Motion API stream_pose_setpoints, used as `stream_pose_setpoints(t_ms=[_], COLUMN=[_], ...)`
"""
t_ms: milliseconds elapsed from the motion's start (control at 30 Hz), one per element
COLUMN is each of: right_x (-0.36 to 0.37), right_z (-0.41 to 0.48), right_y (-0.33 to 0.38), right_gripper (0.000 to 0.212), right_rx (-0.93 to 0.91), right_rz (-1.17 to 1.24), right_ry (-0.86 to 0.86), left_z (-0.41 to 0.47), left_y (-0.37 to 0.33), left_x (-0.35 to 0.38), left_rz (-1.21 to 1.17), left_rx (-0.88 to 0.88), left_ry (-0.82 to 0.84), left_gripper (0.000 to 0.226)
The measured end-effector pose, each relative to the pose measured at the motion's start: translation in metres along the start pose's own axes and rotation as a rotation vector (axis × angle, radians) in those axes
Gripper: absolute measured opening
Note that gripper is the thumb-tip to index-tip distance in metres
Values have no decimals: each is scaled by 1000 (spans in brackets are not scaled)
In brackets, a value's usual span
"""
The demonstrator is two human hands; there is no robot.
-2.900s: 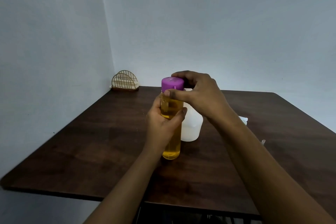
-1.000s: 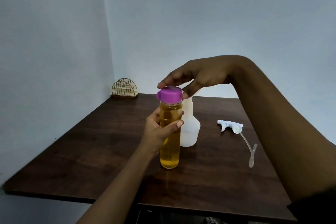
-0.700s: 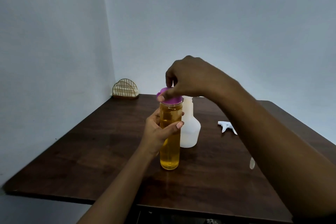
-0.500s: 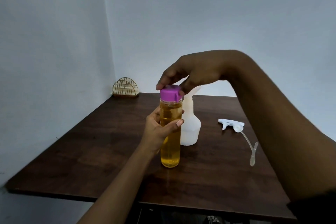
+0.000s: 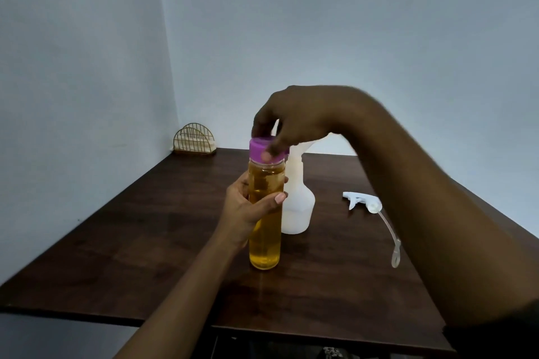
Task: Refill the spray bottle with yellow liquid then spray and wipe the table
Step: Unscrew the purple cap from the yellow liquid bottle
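While the left hand (image 5: pixel 248 213) wraps the yellow-liquid bottle (image 5: pixel 264 213) mid-body, upright on the bench (image 5: pixel 145 236), the right hand (image 5: pixel 291 122) comes from above, its grip pinched on the purple cap (image 5: pixel 267 148). Cap lies directly beneath the right grip, on the bottle's vertical long axis. Spray bottle (image 5: pixel 297 207) stands open just behind; its trigger head (image 5: pixel 363 202) lies well apart, to the right. Judged: unscrewing comes first, then pouring.

I'm at a dark wood table (image 5: pixel 145 242) pushed into the corner of a bare room w/ plain pale walls (image 5: pixel 87 52), prob. a home. A gold wire napkin holder (image 5: pixel 194 139) sits at the far corner.
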State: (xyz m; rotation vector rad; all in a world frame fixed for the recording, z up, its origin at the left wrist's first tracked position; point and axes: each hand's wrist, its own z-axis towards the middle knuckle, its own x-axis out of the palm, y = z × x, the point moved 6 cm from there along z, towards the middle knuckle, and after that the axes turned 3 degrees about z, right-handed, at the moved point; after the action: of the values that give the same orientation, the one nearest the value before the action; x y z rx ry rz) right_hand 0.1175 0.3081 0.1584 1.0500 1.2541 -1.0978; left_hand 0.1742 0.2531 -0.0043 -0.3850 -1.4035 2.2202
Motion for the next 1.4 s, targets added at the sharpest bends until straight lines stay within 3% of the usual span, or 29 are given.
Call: stream_pose_setpoints(t_ms=[100,167,200,267,367,433,533,633,700,767,833,900,967,1033,1167,1267,1333,1400], right_x=[6,3,-1,-10,-7,0,-1,7,14,14,4,-5,-6,1,4,8,7,2], right_z=[-11,-17,-17,-16,-6,-2,-5,-8,-12,-16,-16,-14,-8,-1,-5,-14,-13,-9], right_y=[-10,-15,-18,-21,-8,3,-1,-10,-14,-19,-25,-26,-20,-13,-13,-18,-22,-25], right_gripper=[58,59,51,41,64,59,33,49,58,58,43,41,53,53,32,51,45,45], right_rx=[-103,-131,-115,8,168,118,4,-108,-145,-158,-120,7,119,98,-17,-68,-38,82], right_rz=[326,480,504,348,-112,-159,23,257,376,494,570,402,106,54,317,480,491,396], right_ry=[232,177,70,-177,-349,-317,-99,139,210,174,-23,-248,-341,-305,-2,206,140,-52], left_z=[-1,-1,0,0,0,-1,-1,-1,-1,-1,-1,-1,-1,-1,-1,-1,-1,-1], left_y=[1,2,1,1,0,0,0,0,0,0,1,1,1,0,0,1,1,1], left_x=[0,0,0,0,1,1,1,0,-1,-1,-1,-1,-1,-1,-1,-1,-1,-1], left_rz=[2,4,5,7,-5,-4,-4,9,9,10,14,16,14,16,25,25,22,24], left_rx=[-17,-25,-26,-22,-7,0,0,5,10,5,-4,-16,-24,-25,-33,-43,-46,-41], left_ry=[-3,2,1,-1,13,13,11,3,1,7,5,0,-7,-15,-23,-24,-22,-23], left_gripper=[62,61,62,65,60,59,58,57,56,55,56,58,61,65,60,62,63,64])
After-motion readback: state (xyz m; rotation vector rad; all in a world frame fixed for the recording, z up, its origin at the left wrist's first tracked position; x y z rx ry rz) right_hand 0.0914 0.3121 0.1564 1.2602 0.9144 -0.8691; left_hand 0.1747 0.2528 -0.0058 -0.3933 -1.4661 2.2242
